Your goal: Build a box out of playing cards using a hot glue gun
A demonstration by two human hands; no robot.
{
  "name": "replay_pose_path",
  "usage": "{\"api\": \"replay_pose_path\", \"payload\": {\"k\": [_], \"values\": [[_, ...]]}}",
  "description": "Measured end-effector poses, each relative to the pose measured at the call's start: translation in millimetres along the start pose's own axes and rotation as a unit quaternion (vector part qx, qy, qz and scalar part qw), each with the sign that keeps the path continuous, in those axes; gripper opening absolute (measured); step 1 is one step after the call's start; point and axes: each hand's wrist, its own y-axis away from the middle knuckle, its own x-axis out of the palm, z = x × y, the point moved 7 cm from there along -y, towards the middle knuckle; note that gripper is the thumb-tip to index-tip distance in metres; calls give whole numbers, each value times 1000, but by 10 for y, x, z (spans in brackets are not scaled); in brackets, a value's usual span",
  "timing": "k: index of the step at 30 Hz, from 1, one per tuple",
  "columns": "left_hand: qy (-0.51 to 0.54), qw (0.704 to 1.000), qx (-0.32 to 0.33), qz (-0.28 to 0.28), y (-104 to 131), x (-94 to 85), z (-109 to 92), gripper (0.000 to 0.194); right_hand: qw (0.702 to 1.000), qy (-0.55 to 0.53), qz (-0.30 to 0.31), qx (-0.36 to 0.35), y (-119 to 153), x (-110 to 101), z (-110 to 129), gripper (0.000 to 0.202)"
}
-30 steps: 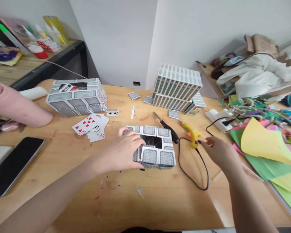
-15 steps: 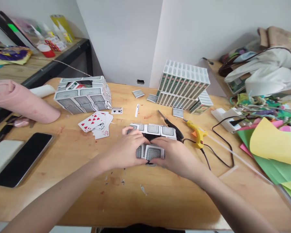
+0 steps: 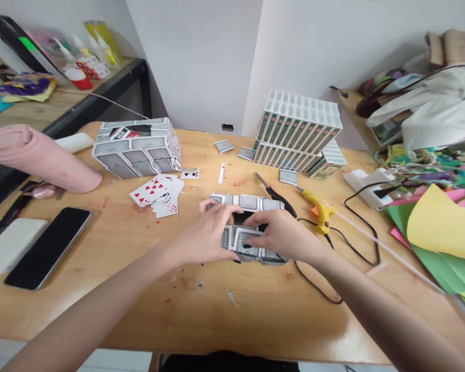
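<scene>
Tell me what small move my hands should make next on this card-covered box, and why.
Probably have your right hand gently squeeze the near strip of the card-covered box. Its thumb lies on that strip and its fingers reach the dark opening, while your left hand grips the box's left end, which should keep it steady.

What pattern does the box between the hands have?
The box has a grey card-back pattern with white borders, best seen in the head view.

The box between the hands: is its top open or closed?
Open, at least partly: a dark gap shows in the top of the box, between the left hand and right hand.
</scene>
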Motion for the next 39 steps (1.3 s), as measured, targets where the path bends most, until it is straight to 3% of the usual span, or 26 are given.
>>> {"api": "replay_pose_path", "payload": {"k": [2,6,9,19,33,39], "values": [[12,1000,-7,5,6,26,18,92,997,-39,42,43,-81,29,-45,25],[22,1000,3,6,6,29,3,92,981,-71,156,94,-202,148,-49,27],[28,999,23,6,-1,19,-25,90,976,-38,188,102,-262,175,-23,20],[57,997,59,9,-4,29,-45,89,974,15,190,120,-306,241,-7,6],[57,997,51,0,-3,34,-40,88,959,98,207,167,-327,180,63,7],[55,997,49,2,-9,36,-41,89,958,129,218,131,-349,138,156,7]]}}
